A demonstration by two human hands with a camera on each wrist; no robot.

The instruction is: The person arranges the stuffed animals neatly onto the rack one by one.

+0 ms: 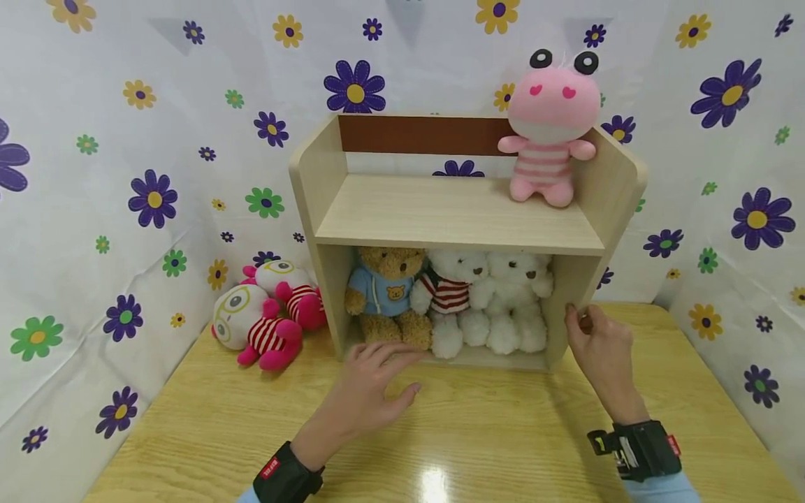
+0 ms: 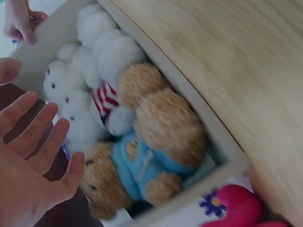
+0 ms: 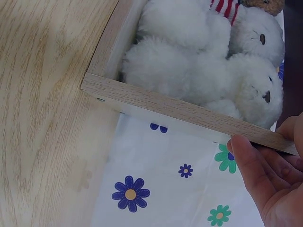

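A light wooden shelf stands on the table, its lower compartment holding a row of plush toys. On its left sits a brown teddy bear in a blue hoodie. A white bear in a red-striped top sits in the middle, and a plain white bear on the right. My left hand hovers before the brown bear with fingers extended, holding nothing. My right hand grips the front edge of the shelf's right side panel between thumb and fingers.
A pink striped plush toy with tall eyes sits at the right of the upper shelf. Two pink-and-white plush toys lie on the wooden table left of the shelf. A flower-print cloth hangs behind.
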